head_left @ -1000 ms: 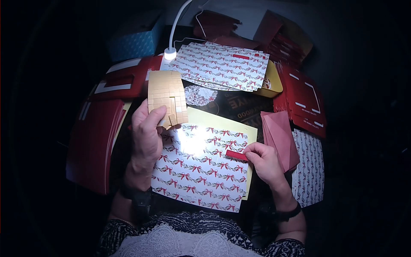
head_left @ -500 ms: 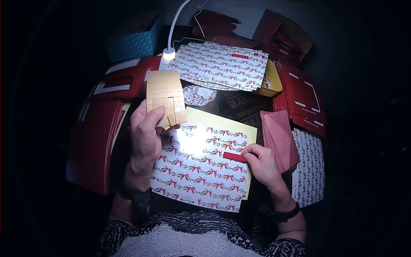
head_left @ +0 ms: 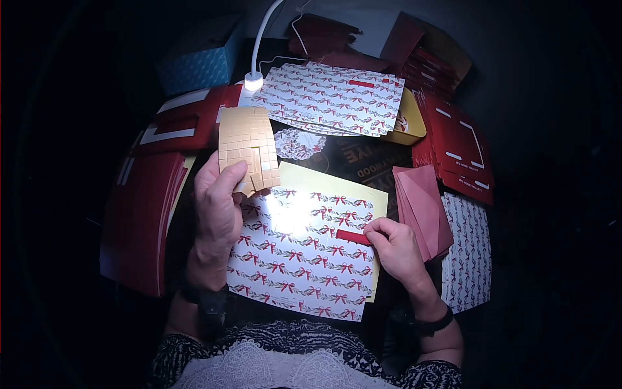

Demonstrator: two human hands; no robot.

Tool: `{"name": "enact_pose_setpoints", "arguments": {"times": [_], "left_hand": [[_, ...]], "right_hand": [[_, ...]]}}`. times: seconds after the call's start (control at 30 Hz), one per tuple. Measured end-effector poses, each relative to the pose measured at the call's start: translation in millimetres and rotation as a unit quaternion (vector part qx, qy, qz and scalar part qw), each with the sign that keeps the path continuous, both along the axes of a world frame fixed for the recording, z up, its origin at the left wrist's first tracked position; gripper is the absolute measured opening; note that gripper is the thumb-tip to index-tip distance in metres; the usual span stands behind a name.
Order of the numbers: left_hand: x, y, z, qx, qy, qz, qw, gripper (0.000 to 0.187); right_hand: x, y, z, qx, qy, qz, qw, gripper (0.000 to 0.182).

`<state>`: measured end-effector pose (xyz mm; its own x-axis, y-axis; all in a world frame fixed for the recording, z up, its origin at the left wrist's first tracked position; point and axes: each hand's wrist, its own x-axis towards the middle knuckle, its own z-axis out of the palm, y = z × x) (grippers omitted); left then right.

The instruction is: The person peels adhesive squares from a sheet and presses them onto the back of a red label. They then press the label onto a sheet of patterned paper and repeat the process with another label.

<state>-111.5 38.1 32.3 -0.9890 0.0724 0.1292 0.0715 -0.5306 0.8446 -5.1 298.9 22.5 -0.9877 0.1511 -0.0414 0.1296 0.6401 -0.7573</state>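
Note:
My left hand [head_left: 217,201] holds up a curved tan sheet scored into small squares [head_left: 247,139], with gaps where some squares are gone; it looks like adhesive foam pads. Below it lies a white sheet of paper printed with garlands and red bows [head_left: 304,272], over a pale yellow sheet [head_left: 324,179]. A red strip [head_left: 350,236] rests on the right part of the patterned paper. My right hand [head_left: 398,249] has thumb and forefinger pinched at the strip's right end; anything small between the fingertips is hidden.
Patterned sheets [head_left: 330,97] are stacked behind, beside a white lamp [head_left: 253,81] and a yellow container [head_left: 409,120]. Red folders [head_left: 139,220] lie left, more red wallets [head_left: 457,146] right. Pink envelopes [head_left: 424,211] sit near my right hand. A blue box [head_left: 201,65] stands back left.
Almost nothing differs. The view has shifted very slightly; both hands keep the same hold and place over the paper.

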Motion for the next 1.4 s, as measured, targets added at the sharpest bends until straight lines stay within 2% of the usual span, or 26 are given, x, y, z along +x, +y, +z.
{"name": "enact_pose_setpoints", "arguments": {"times": [1.4], "left_hand": [[-2.1, -1.7, -1.8, 0.010, 0.003, 0.004, 1.000, 0.032]], "right_hand": [[5.6, -8.8, 3.4, 0.130, 0.068, 0.029, 0.989, 0.010]]}}
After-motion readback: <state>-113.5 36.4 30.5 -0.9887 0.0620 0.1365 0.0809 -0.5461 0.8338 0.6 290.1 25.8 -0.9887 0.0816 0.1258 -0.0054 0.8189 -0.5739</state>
